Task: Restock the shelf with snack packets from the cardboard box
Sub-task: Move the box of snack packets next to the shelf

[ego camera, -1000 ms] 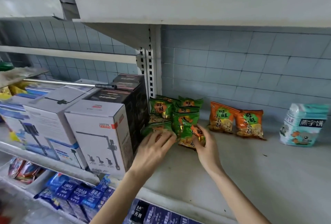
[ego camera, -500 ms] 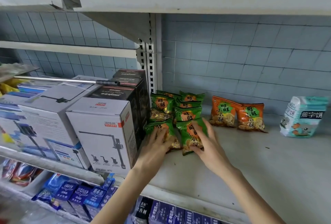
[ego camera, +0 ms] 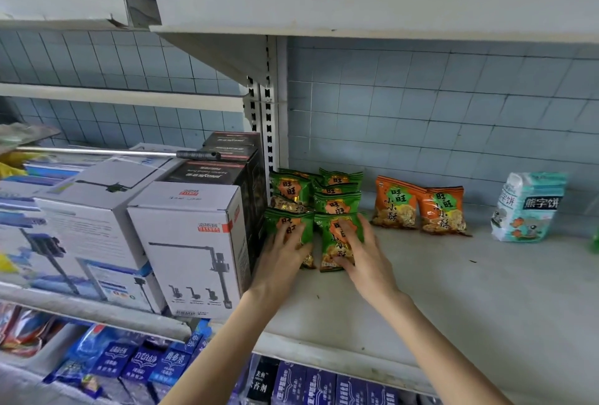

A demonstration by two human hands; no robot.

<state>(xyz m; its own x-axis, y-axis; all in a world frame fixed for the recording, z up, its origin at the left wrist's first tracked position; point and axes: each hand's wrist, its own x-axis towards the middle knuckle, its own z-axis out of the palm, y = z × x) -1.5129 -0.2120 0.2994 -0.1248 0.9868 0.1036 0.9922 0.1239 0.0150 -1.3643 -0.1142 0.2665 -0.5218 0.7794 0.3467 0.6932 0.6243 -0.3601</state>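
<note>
Several green snack packets (ego camera: 337, 202) lie in two rows at the left end of the white shelf (ego camera: 453, 291), against the upright post. My left hand (ego camera: 283, 255) rests flat with straight fingers on the front left green packet (ego camera: 275, 221). My right hand (ego camera: 359, 250) lies on the front right green packet (ego camera: 334, 244), fingers spread over it and the thumb at its lower edge. Two orange snack packets (ego camera: 418, 207) lie further right near the back wall. The cardboard box is out of view.
A pale blue biscuit bag (ego camera: 528, 207) stands at the shelf's far right. White and black product boxes (ego camera: 191, 242) fill the neighbouring shelf on the left. Blue packets (ego camera: 146, 369) line the shelf below. An upper shelf (ego camera: 372, 5) overhangs.
Both hands slid forward over the two front green packets and flattened them into line with the rows behind. The camera view shifted slightly.
</note>
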